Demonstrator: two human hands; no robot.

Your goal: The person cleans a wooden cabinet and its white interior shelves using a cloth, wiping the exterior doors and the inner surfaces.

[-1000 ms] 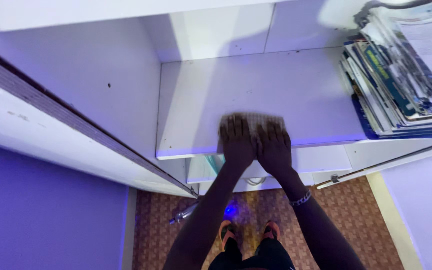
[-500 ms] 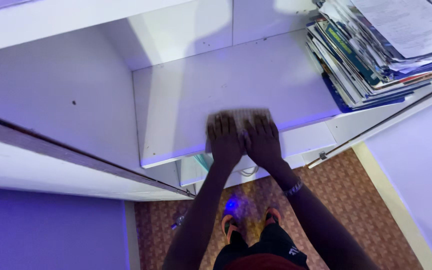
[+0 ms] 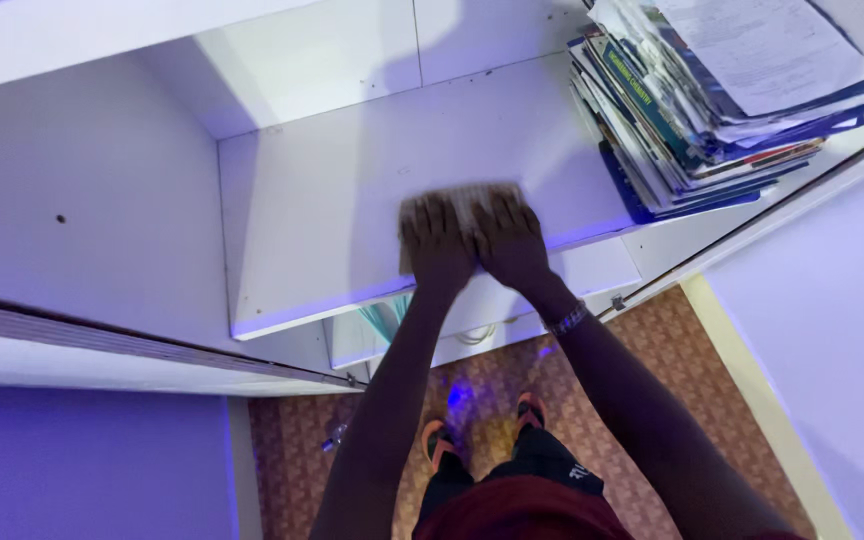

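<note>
Pressing side by side, the left hand (image 3: 436, 245) and right hand (image 3: 512, 243) are laid flat on a cloth (image 3: 464, 200). The cloth is spread on the white shelf (image 3: 312, 210), near stacked books (image 3: 692, 110).

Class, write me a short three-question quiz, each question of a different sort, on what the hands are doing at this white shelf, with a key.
1. True or false: both hands press flat on the cloth.
2. Where does the stack of books and papers sit on the shelf? A. at the person's right end B. at the person's left end C. under the cloth
3. Fill in: the bracelet is on the ___ wrist.

Key
1. True: the left hand and right hand lie side by side on it.
2. A.
3. right.
</note>
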